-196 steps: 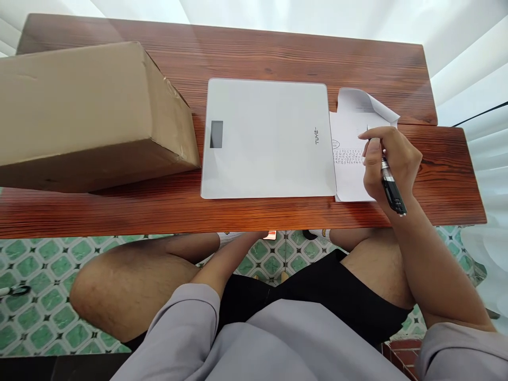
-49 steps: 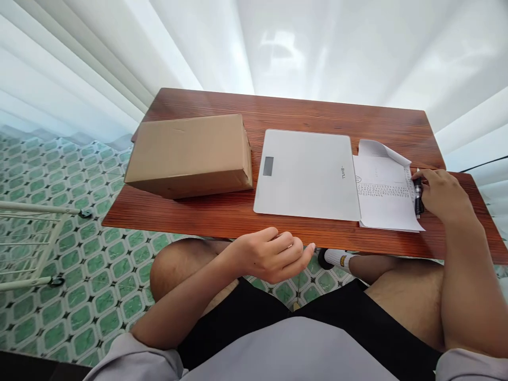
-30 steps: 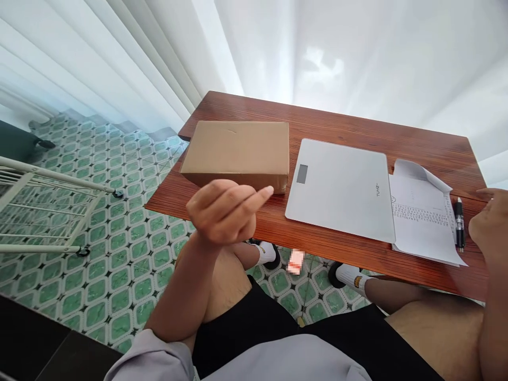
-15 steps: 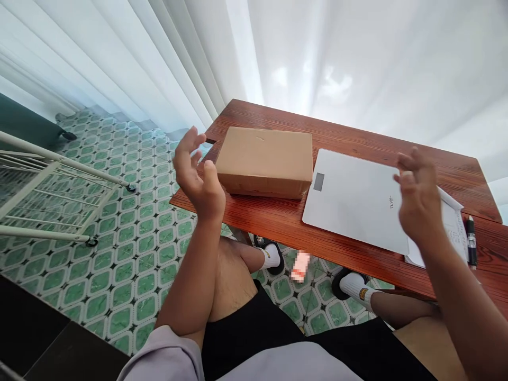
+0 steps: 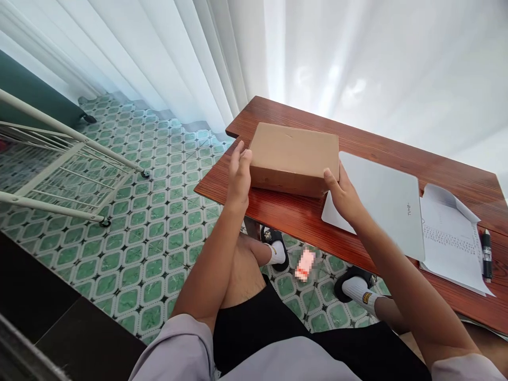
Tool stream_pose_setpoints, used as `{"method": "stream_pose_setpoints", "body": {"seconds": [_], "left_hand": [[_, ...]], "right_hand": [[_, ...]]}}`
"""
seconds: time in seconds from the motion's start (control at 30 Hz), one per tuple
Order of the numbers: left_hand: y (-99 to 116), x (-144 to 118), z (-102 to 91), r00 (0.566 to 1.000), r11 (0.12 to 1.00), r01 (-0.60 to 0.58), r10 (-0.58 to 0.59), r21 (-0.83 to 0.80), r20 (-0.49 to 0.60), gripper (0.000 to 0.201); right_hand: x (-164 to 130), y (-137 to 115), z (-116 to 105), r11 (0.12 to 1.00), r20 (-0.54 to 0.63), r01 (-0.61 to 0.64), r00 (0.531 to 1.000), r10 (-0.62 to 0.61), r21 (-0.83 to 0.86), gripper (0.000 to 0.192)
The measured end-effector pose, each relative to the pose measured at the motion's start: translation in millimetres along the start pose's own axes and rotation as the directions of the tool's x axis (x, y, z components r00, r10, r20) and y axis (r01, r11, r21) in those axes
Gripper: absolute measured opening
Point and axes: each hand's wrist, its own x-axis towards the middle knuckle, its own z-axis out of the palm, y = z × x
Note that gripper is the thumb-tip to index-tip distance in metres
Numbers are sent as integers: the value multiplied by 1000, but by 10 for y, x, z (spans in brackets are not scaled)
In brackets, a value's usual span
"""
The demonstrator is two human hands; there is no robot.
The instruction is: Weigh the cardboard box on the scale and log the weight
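- The left hand lies flat and open against the left end of the cardboard box, fingers pointing up along its side.
- The right hand presses the box's right near corner, thumb on the front face; together the two palms clamp the box between them.
- The box sits at the left end of the wooden table, its right end touching or overlapping the white digital scale.
- Risk, as I judge it: held only by palm pressure on smooth cardboard, the box could slip if lifted; dragging it right could shove the scale into the paper sheets and roll the pen off.
- Count: one box, one scale, one pen, about two sheets, two hands.
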Motion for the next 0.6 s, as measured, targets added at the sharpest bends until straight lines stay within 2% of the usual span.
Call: {"method": "stream_pose_setpoints", "body": {"seconds": [0.13,0.27,0.6], "left_hand": [[43,-43,52,1000,1000,28,-28,3,6,46],[31,-45,83,998,999,-29,30,-16,53,36],[24,-132,188,1000,994,-8,5,-110,-29,36]], "right_hand": [[6,7,33,999,-38,12,999,-14,-46,81],[-7,11,52,999,-58,-23,998,20,-44,77],[-6,-8,53,1000,-66,2,998,-4,-30,76]]}}
